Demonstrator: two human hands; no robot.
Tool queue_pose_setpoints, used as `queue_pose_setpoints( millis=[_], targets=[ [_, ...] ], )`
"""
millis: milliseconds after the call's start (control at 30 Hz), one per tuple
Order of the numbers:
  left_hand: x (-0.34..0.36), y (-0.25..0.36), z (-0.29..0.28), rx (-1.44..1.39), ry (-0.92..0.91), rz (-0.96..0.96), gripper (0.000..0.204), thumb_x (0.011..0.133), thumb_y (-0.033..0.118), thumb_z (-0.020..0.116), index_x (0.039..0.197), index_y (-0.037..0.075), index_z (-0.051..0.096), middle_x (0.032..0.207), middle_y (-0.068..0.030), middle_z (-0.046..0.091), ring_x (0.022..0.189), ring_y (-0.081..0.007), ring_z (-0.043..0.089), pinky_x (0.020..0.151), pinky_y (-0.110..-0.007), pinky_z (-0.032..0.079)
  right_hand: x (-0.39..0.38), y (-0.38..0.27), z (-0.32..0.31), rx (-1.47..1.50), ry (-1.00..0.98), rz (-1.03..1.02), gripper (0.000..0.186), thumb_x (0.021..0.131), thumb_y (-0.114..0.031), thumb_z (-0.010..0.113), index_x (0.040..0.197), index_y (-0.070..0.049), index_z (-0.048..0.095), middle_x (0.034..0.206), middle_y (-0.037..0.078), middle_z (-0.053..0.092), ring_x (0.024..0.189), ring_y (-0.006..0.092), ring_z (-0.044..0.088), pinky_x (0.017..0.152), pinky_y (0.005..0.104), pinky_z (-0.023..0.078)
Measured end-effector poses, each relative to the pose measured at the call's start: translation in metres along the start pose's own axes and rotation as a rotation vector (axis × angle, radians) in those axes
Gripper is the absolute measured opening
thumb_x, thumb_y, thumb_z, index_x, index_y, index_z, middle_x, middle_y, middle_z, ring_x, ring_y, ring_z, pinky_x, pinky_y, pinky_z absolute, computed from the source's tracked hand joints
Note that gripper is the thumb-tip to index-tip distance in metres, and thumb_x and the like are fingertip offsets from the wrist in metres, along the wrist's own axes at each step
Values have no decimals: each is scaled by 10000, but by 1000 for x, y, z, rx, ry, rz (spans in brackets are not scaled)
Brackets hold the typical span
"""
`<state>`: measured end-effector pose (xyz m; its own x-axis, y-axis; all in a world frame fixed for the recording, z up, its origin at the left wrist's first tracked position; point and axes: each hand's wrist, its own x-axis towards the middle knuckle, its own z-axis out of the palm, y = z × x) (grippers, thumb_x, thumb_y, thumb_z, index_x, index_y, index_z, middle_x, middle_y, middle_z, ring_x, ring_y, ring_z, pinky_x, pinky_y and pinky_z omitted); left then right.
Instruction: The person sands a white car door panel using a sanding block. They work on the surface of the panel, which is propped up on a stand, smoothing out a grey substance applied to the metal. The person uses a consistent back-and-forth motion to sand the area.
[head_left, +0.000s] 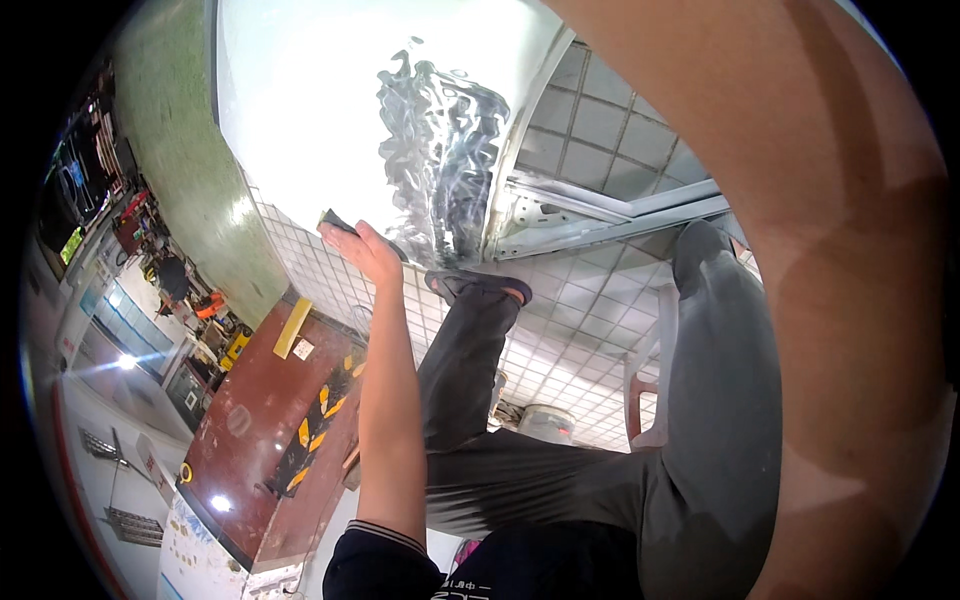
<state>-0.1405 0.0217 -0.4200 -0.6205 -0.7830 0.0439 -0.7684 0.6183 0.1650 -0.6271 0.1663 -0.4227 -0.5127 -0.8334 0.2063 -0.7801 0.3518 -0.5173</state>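
My left hand (365, 248) grips a dark, thin pad (338, 220) at the lower-left part of a large white metal panel (290, 90). To its right, the panel has a rough-edged, shiny bare-metal patch (440, 150). A pale metal frame with holes (600, 215) joins the panel's right side. My right forearm crosses the right side of the view and runs out at the top, so my right hand is out of sight.
Below are a white tiled floor (590, 320), my legs and sandalled foot (475, 285), and part of a stool (645, 400). At left stand a reddish-brown board with hazard stripes (230, 440), a green floor strip (175, 150) and cluttered tools (170, 280).
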Motion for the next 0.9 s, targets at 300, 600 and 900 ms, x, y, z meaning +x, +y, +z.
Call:
queue_pose_setpoints(
  millis=[300,600,900],
  targets=[
    [79,223,46,-299,-8,303,764,1051,358,501,1587,-125,250,1670,-328,241,1577,-457,182,1303,-505,95,-2,9,14,-67,165,-70,546,1025,-488,501,1138,-6,731,1193,210,730,1181,355,666,1127,482,428],
    [87,197,41,-189,-77,609,757,1063,429,455,1590,-90,295,1675,-306,259,1581,-446,189,1293,-515,119,-6,11,11,-98,194,-61,525,1021,-481,508,1148,-22,729,1218,189,727,1206,340,650,1134,467,420],
    [-74,39,35,-103,65,-259,811,1111,438,339,1606,-149,79,1711,-329,0,1605,-443,-32,1297,-519,-32,2,3,8,-80,44,-36,518,1028,-481,494,1133,-37,740,1155,189,747,1148,355,680,1137,479,419]
  ],
)
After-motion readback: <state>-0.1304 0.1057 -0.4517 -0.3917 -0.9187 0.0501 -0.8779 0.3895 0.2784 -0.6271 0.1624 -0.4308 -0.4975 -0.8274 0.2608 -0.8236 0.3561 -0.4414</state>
